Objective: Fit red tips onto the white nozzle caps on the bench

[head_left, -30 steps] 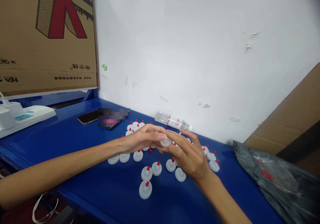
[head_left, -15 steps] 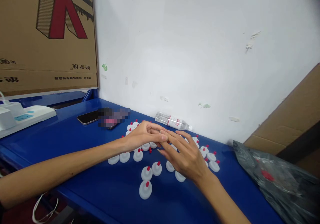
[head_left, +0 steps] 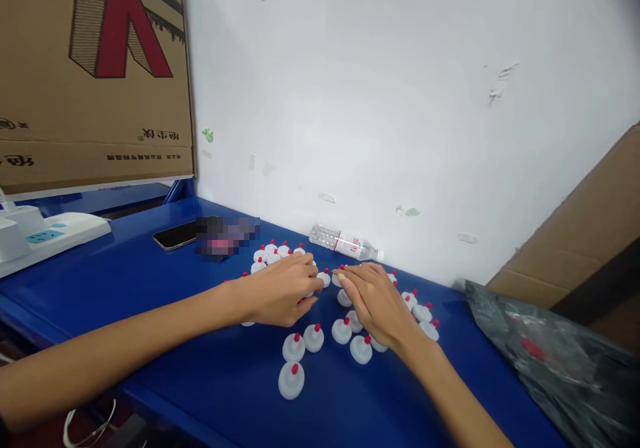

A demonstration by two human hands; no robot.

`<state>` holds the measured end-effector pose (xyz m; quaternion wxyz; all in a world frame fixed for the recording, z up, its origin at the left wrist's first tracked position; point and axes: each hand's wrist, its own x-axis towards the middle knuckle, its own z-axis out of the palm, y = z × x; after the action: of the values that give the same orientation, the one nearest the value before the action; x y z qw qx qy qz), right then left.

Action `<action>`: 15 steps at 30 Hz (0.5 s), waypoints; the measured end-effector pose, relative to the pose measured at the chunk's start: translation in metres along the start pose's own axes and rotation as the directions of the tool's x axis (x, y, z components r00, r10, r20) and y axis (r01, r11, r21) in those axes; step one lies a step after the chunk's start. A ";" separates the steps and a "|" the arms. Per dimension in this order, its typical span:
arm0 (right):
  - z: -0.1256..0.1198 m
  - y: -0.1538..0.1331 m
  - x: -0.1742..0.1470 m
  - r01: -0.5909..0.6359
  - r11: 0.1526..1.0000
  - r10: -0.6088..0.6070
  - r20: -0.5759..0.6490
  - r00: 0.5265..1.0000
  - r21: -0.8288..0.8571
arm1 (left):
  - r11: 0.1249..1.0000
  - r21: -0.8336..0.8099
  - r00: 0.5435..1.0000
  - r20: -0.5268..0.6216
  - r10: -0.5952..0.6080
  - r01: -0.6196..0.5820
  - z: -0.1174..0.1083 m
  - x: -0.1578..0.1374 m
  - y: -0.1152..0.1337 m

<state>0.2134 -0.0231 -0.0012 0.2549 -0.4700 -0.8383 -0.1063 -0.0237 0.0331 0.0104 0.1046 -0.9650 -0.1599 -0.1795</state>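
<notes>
Translucent white round caps with red tips, such as the front cap (head_left: 291, 380), stand in scattered groups on the blue table. Among the left group, my left hand (head_left: 285, 291) is low, back upward, with bent fingers and the thumb drawn in toward them. Whatever its fingertips pinch is hidden. My right hand (head_left: 375, 301) lies palm down over the right group, fingers stretched forward and thumb alongside. Its fingertips are beside a cap (head_left: 337, 280) that is partly covered, and nothing plainly sits in its grasp. Both hands hide several caps.
A clear plastic bottle (head_left: 345, 243) lies along the wall. On the left are a phone (head_left: 175, 235), a blurred-out item (head_left: 227, 238) and a white power strip (head_left: 75, 231). A dark plastic bag (head_left: 555, 361) lies on the right. A large carton (head_left: 95, 108) stands at back left.
My hands, whose fingertips met above the caps, have moved apart. The left has turned over and dropped toward the table; the right has lowered over the right-hand caps.
</notes>
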 end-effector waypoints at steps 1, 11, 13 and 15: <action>0.001 0.001 0.000 -0.016 1.000 0.015 0.038 0.999 0.017 | 0.999 0.036 1.000 0.019 0.024 -0.025 0.001 -0.001 0.001; -0.004 0.009 -0.001 -0.100 0.994 0.092 0.127 0.988 0.051 | 0.983 0.156 0.991 0.110 0.079 -0.096 0.005 -0.004 0.005; -0.006 0.011 -0.001 -0.115 0.992 0.108 0.123 0.986 0.047 | 0.983 0.159 0.989 0.125 0.077 -0.096 0.005 -0.004 0.004; -0.007 0.012 0.000 -0.120 0.992 0.114 0.129 0.985 0.042 | 0.983 0.158 0.988 0.135 0.076 -0.097 0.006 -0.004 0.003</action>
<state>0.2258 -0.0204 0.0042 0.2186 -0.5178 -0.8261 -0.0403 -0.0242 0.0305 0.0028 0.1810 -0.9687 -0.1383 -0.0984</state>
